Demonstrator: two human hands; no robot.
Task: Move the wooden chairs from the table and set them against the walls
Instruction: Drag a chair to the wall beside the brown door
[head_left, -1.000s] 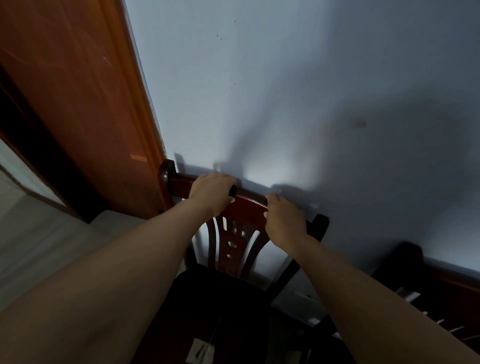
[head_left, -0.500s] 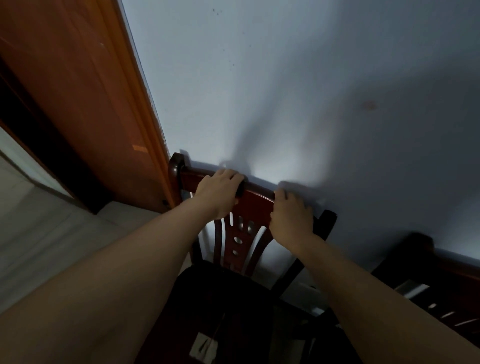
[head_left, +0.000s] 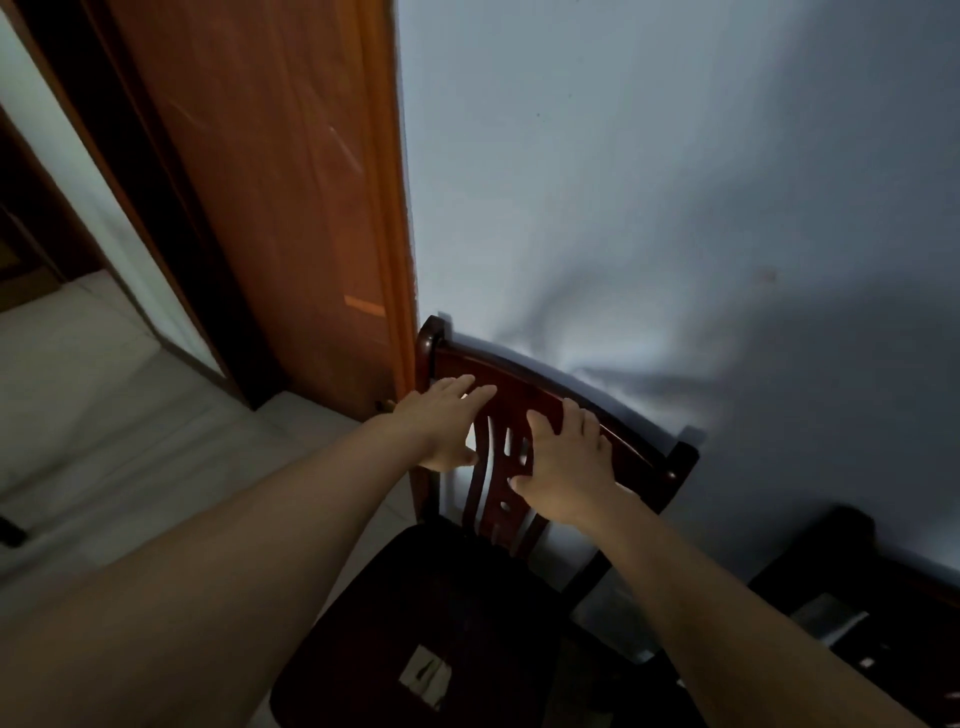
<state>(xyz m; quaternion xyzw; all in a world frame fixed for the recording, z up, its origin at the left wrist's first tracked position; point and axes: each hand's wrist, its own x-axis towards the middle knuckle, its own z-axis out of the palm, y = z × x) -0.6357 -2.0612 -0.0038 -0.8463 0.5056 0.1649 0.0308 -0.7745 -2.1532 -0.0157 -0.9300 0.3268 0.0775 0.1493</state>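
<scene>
A dark red wooden chair (head_left: 524, 384) with a carved slatted back and a black seat stands with its back against the pale grey wall (head_left: 649, 182), right beside an orange-brown door frame. My left hand (head_left: 441, 426) hovers in front of the back's left part, fingers spread, holding nothing. My right hand (head_left: 563, 467) is likewise open, fingers apart, just in front of the top rail's right half. Whether the fingertips touch the wood is unclear.
A second dark wooden chair (head_left: 872, 587) stands against the same wall at the lower right. The orange-brown door (head_left: 270, 197) is to the left, with a doorway and pale tiled floor (head_left: 104, 431) beyond. A torn patch shows on the black seat (head_left: 426, 675).
Both hands have let go of the chair's top rail and drawn back slightly with fingers spread. The view has shifted so the chair sits further right.
</scene>
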